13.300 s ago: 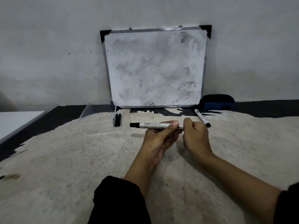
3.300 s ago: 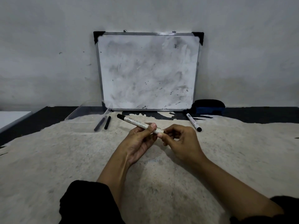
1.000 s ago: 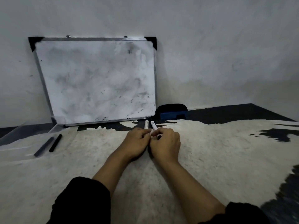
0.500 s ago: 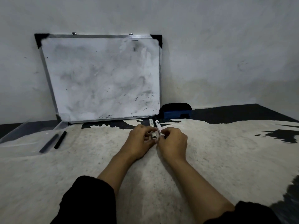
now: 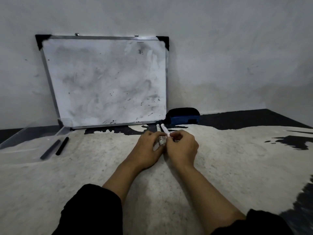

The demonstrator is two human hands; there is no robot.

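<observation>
Two white markers with black caps lie side by side, caps pointing toward the wall, in front of a smudged whiteboard [image 5: 108,80]. My left hand [image 5: 147,150] pinches the left marker [image 5: 160,134] near its rear end. My right hand [image 5: 183,148] pinches the right marker [image 5: 165,131] with thumb and fingers curled around it. The rear ends of both markers are hidden by my fingers.
A blue and black board eraser [image 5: 183,116] sits by the whiteboard's right corner. Two dark pens [image 5: 55,147] lie at the left beside a clear plastic tray [image 5: 25,136]. A cream and black hide rug [image 5: 237,158] covers the floor; the wall rises close behind.
My hands and the two markers hold nearly the same pose as half a second ago; the view has shifted slightly. Seconds earlier I held a single marker in the air with both hands.
</observation>
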